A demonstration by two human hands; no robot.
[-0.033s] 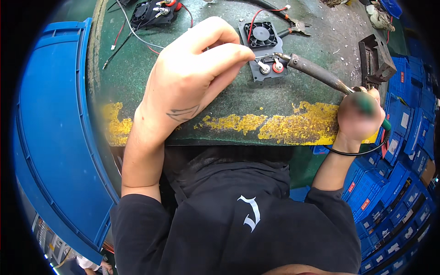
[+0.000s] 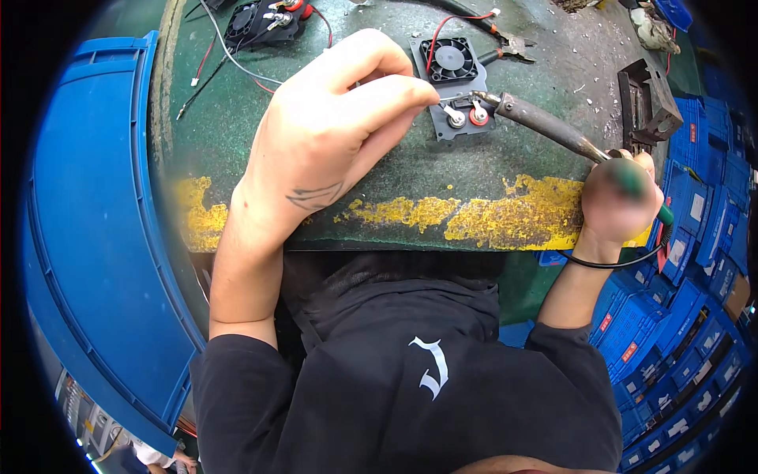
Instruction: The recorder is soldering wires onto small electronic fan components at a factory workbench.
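Observation:
My left hand [image 2: 332,118] pinches a thin silver solder wire [image 2: 456,98], whose end reaches the soldering iron's tip. My right hand [image 2: 620,201], partly blurred, is closed around the green handle of the soldering iron [image 2: 545,122]. The iron's bent tip is over a metal terminal on a black plate [image 2: 446,133]. Two screw terminals stand on that plate, one with a red ring [image 2: 478,115] and one with a dark base [image 2: 454,117]. A small black fan [image 2: 453,58] with red and black leads sits at the plate's far end.
Pliers [image 2: 512,49] lie behind the fan. Another black fan assembly [image 2: 257,22] with loose leads is at the far left. A metal holder [image 2: 649,107] stands at the right. Blue bins [image 2: 683,300] are stacked beyond it, and a blue panel [image 2: 103,213] lies left of the table.

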